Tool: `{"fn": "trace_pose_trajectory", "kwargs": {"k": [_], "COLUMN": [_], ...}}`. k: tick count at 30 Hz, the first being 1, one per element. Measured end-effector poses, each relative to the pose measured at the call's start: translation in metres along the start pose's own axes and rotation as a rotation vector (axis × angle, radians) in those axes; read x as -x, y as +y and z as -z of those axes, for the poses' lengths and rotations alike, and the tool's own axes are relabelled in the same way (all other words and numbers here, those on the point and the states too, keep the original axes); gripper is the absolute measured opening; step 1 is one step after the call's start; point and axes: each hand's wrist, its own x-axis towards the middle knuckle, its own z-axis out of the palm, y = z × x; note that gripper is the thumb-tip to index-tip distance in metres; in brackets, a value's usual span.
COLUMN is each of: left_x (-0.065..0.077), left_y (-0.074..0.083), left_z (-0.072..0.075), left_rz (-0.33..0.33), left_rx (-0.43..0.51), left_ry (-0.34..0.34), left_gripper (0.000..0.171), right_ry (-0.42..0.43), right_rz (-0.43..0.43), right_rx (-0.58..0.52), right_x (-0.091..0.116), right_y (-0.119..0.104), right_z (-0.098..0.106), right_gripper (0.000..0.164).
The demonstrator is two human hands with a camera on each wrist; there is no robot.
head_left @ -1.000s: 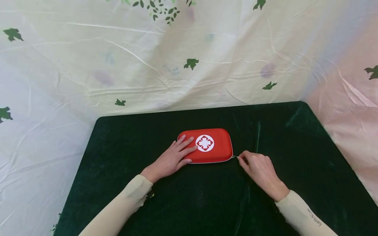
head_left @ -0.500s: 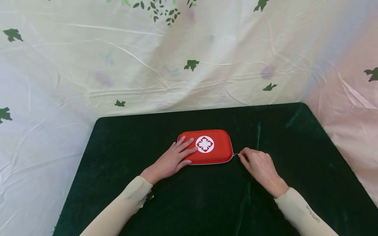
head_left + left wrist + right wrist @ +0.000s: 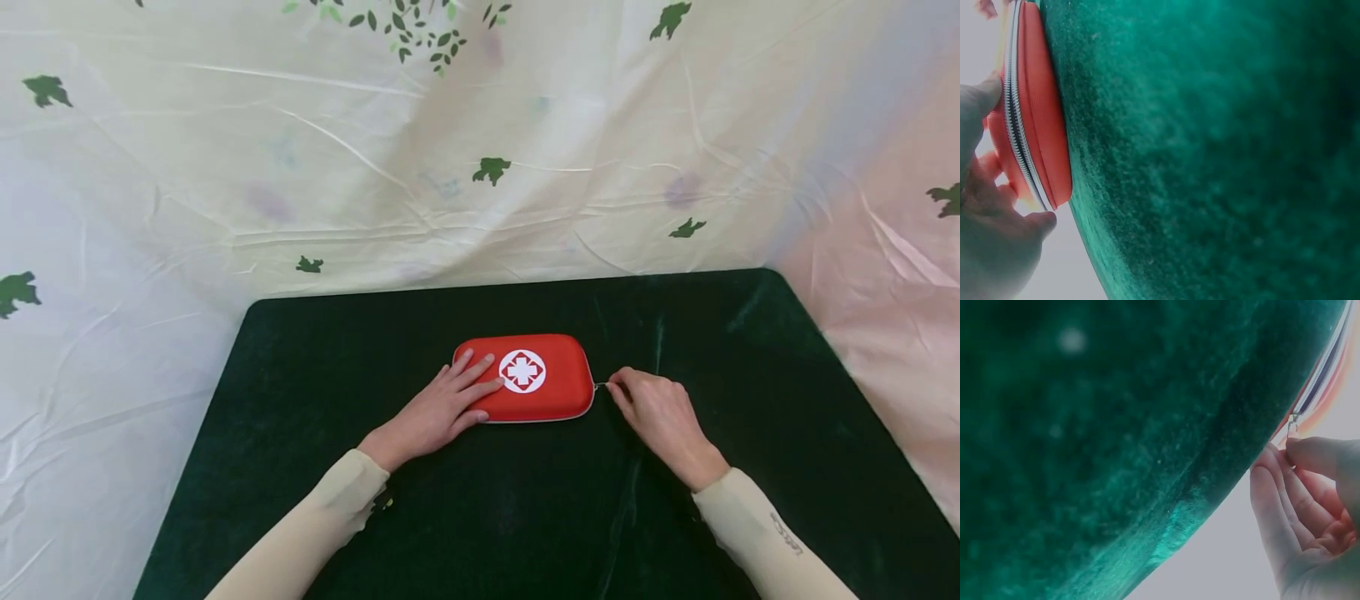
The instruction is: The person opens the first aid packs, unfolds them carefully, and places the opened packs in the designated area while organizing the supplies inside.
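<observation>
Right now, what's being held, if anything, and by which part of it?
The zipper pull of the red case, pinched at its outer end by the right hand. The left hand rests spread on the case's top.

A round white-and-red cross emblem (image 3: 522, 371) stands on the flat, rounded-rectangular red zip case (image 3: 558, 400), just beside the fingertips of the left hand (image 3: 427, 417). Small dark script (image 3: 786, 534), too small to read, marks the cream fabric sleeve (image 3: 750, 508) behind the right hand (image 3: 667, 422).
</observation>
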Motion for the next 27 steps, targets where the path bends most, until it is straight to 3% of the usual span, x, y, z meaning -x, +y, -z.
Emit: {"fn": "trace_pose_trajectory", "kwargs": {"k": [27], "left_x": [0.000], "left_y": [-0.004], "left_z": [0.000], "left_rz": [-0.016], "left_rx": [0.037], "left_ry": [0.008], "left_gripper": [0.057], "right_ry": [-0.038], "right_rz": [-0.032], "right_rx": [-0.004], "right_x": [-0.026], "right_y": [0.007], "right_z": [-0.001], "right_gripper": [0.007]}}
